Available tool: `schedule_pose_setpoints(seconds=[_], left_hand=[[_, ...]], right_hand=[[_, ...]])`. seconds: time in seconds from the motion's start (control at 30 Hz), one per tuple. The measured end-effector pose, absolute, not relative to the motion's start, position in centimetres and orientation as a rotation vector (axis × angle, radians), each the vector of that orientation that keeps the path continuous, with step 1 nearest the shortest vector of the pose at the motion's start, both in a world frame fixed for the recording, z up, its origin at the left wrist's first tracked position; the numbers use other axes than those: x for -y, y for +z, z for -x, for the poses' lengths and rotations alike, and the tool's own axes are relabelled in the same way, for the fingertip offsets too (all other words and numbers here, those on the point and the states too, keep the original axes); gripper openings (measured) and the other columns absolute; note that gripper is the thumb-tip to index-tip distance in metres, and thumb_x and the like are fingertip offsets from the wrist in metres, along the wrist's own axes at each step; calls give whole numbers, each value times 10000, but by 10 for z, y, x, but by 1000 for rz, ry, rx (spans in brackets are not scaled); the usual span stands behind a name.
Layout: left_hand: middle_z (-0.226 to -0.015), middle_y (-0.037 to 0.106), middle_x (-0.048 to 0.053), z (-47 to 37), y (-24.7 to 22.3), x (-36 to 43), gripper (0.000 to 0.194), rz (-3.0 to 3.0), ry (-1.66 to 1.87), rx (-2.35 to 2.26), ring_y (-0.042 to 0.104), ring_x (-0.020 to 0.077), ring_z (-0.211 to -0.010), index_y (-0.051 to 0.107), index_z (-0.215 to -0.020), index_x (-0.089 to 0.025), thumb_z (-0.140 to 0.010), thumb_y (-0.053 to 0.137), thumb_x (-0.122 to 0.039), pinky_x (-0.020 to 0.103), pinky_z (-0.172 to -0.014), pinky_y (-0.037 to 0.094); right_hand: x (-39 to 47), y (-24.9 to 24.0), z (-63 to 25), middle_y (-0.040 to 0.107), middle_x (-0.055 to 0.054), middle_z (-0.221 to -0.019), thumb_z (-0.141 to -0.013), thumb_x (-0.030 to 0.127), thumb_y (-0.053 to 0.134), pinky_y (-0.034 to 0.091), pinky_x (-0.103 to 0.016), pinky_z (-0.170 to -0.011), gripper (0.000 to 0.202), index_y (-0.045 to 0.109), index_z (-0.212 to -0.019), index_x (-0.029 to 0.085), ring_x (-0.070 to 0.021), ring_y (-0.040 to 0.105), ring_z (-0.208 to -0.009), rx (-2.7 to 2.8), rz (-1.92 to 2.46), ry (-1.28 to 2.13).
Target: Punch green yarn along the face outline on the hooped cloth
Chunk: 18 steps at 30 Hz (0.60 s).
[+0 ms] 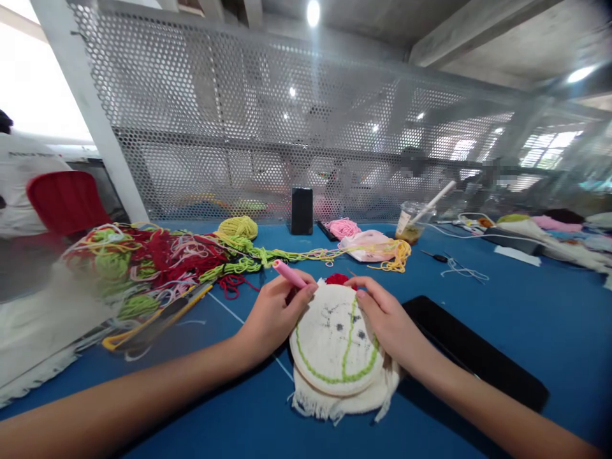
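An embroidery hoop (322, 338) stretches white cloth with green yarn stitching and dark drawn marks, tilted up in front of me. Its loose frayed cloth (335, 407) hangs below. My left hand (277, 309) closes around a pink punch needle (288, 274) at the hoop's upper left edge. The tool's working tip is hidden. With fingers bent over the upper right rim, my right hand (387, 315) grips the hoop. A thin pointed sliver shows by its fingertips, too small to identify. Red yarn (337, 279) shows behind the hoop's top edge.
Tangled yarn (162, 255) heaps at left, beside a yellow-edged cutter or scissors-like tool (162, 319). A phone (301, 211) stands against the perforated screen (258, 127). A drink cup (410, 222) stands at back right. A black flat case (473, 350) lies right of the hoop.
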<state>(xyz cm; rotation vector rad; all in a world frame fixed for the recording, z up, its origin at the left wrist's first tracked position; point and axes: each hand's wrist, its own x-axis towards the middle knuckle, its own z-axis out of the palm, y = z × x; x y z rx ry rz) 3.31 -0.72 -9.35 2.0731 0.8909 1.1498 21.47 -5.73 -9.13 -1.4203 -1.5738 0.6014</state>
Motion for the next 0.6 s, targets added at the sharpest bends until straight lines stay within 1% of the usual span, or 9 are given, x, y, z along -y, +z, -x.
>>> schedule_pose_setpoints(seconds=[0.13,0.43,0.6], left_hand=[[-822,586,21,-32,-93,7,184,-2056,1182,-933,532,125,-737,552,-776,-157,-846,427,-272,248,-662,425],[-836,560,21,-29,-97,7,204,-2061,1252,-852,531,121,-734,536,-813,-160,-866,391,-294,245,-664,451],[-816,560,10,-29,-98,8,183,-2065,1298,-865,527,114,-731,540,-814,-173,-866,400,-279,229,-657,449]], right_hand=[[54,-94,-217,595,-47,-884,-827,286,339,385,-314,-731,236,558,-871,210,-184,534,-829,1562,1410,597],[55,-94,-221,573,-25,-729,-826,275,348,366,-282,-612,219,548,-811,189,-155,499,-676,1572,1498,571],[55,-94,-221,570,-23,-730,-828,266,344,361,-280,-617,215,541,-795,187,-151,491,-680,1569,1479,588]])
